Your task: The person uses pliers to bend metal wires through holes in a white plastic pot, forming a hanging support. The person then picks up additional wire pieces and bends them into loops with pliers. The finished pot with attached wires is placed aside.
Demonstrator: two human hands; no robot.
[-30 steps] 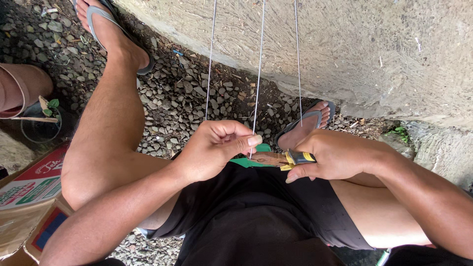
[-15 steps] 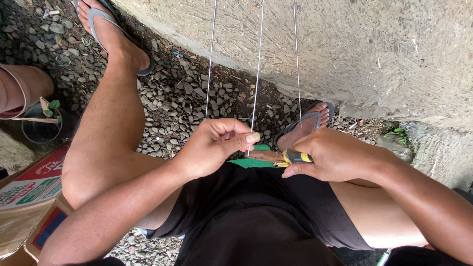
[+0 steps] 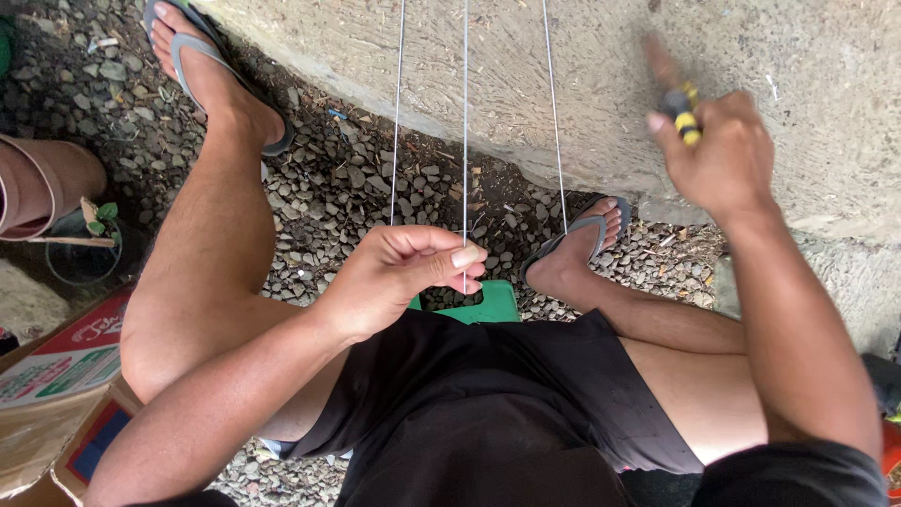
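Observation:
Three thin wires run down from the concrete wall toward my lap. My left hand pinches the end of the middle wire between thumb and fingers, just above a green seat. The left wire passes behind that hand and the right wire hangs free beside my sandalled foot. My right hand is raised against the wall at the upper right, closed on a tool with a yellow-and-black handle; the tool's tip is blurred.
Gravel covers the ground between my legs. A brown pot and a small seedling pot stand at the left. Cardboard boxes lie at the lower left. My other foot rests at the upper left.
My right hand has lifted away from the left hand, carrying the tool up and to the right against the wall. The left hand stays on the middle wire.

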